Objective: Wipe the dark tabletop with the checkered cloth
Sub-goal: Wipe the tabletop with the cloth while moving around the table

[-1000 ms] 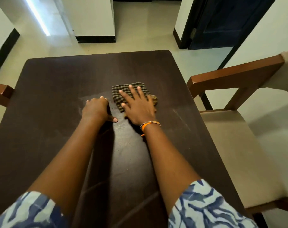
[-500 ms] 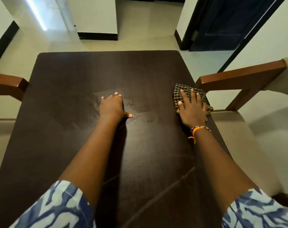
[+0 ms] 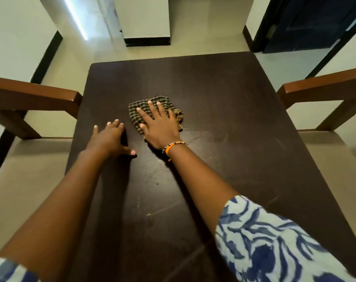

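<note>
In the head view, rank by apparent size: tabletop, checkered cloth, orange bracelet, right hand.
1. tabletop
2. right hand and checkered cloth: similar, and the hand covers much of the cloth, so unranked
3. orange bracelet

No readable text, labels, brands or numbers anywhere in view.

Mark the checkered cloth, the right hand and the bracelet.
checkered cloth (image 3: 137, 107): head view, bare far-left corner.
right hand (image 3: 160, 128): head view, back of hand.
bracelet (image 3: 174, 144): head view, beads on wrist.
</note>
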`<state>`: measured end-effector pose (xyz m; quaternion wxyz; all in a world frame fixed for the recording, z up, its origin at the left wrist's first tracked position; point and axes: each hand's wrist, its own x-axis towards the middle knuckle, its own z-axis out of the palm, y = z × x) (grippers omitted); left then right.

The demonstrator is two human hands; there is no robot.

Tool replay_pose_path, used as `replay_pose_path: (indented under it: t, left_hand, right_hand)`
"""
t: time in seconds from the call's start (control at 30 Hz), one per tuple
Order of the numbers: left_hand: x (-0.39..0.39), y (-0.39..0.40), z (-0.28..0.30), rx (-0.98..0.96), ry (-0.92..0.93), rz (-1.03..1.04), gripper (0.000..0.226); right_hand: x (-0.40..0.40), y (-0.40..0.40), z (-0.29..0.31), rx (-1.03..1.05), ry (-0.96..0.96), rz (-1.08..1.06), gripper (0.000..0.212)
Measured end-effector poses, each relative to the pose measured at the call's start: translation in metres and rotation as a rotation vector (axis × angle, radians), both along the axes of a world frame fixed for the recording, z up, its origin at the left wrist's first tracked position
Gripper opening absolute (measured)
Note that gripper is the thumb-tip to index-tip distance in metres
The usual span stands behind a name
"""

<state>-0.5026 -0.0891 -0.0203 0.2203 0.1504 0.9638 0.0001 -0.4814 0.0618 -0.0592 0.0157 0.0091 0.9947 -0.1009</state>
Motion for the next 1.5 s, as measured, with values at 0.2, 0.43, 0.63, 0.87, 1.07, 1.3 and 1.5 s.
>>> replay_pose_path:
  t: [0.2,0.43,0.63,0.87,1.07,1.3,1.5]
  left_hand:
    - [0.001,-0.01,0.002,0.043,-0.091,0.107,0.101]
    - [0.009,-0.009,0.003,0.093,-0.032,0.107,0.087]
    - [0.01,-0.026,0.004,0.22,-0.01,0.05,0.08]
    - [0.011,-0.1,-0.011,0.418,0.091,0.341,0.053]
    - [0.024,-0.103,-0.032,0.626,0.197,0.459,0.045]
    - [0.023,-0.121,-0.051,0.801,0.327,0.446,0.04]
    - [0.023,-0.123,-0.062,0.958,0.345,0.485,0.039]
  right_hand:
    - [0.016,0.079,0.0,-0.003,0.017,-0.153,0.048]
    - [0.026,0.12,-0.002,-0.049,-0.01,-0.548,0.05]
    - [-0.027,-0.002,-0.002,-0.041,0.02,-0.314,0.05]
    - [-0.071,-0.128,-0.001,-0.053,-0.087,0.081,0.05]
    - [-0.065,-0.064,0.004,-0.046,-0.103,0.073,0.05]
    - [-0.08,-0.037,0.007,-0.05,-0.242,-0.148,0.053]
    - [-0.131,-0.107,0.002,-0.026,-0.23,0.033,0.052]
